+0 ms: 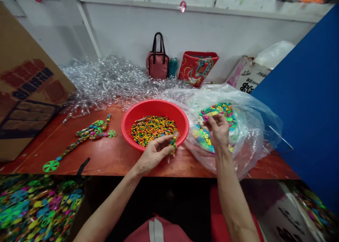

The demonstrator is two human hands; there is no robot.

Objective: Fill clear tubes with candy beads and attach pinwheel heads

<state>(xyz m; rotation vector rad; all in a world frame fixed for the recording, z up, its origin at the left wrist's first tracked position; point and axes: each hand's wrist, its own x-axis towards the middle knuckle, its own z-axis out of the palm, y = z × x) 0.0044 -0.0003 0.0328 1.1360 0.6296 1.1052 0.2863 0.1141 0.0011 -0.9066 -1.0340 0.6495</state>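
My left hand (156, 152) is closed around a small clear tube filled with colored beads (173, 145), at the front right rim of a red bowl (126, 129). Many small orange, yellow and green beads (152, 129) lie in that bowl. Over an open clear plastic bag (249, 136), my right hand (218, 127) pinches a small yellow and pink piece (209, 116) between thumb and fingers. Colorful plastic pieces (225, 109) fill the bag beneath it. Finished-looking bead tubes with green wheels (97, 130) rest on the red table (106, 160) to the left.
Clear empty tubes (111, 76) are heaped along the wall. Behind the bowl stand a pink bag (158, 65) and a red bag (197, 68). A cardboard box (26, 90) is at left, a blue panel (304, 104) at right. Colorful toys (37, 206) fill a container below.
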